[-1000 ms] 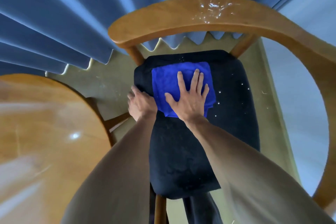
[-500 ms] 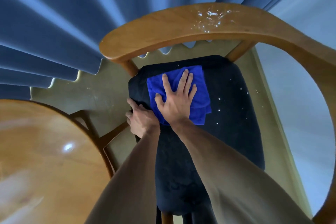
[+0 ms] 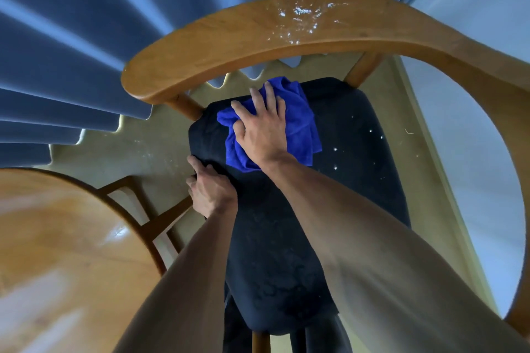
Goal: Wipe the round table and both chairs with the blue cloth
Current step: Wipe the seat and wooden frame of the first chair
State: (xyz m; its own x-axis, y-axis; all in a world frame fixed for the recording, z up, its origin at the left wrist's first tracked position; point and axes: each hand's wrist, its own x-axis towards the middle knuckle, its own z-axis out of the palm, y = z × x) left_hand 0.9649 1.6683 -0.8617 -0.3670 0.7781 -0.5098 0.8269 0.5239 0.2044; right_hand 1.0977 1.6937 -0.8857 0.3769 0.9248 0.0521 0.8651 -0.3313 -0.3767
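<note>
The blue cloth (image 3: pixel 301 123) lies bunched on the far left part of the dark chair seat (image 3: pixel 344 195), close under the curved wooden backrest (image 3: pixel 229 46). My right hand (image 3: pixel 263 132) sits on top of the cloth, fingers spread and thumb drawn in against a fold, gathering it. My left hand (image 3: pixel 210 192) grips the seat's left edge with curled fingers. White specks (image 3: pixel 335 149) dot the seat to the right of the cloth. Pale splatter (image 3: pixel 301 20) marks the top of the backrest. The round wooden table (image 3: pixel 57 252) fills the lower left.
Blue curtains (image 3: pixel 71 51) hang behind the chair and reach the yellowish floor (image 3: pixel 120 157). The chair's armrest curves round on the right, beside a pale wall (image 3: pixel 473 94). A dark wooden brace (image 3: pixel 149 226) runs between table and chair.
My right hand has pushed the cloth toward the back of the seat. The cloth was flat under an open palm and is now crumpled. My left hand stays on the seat edge.
</note>
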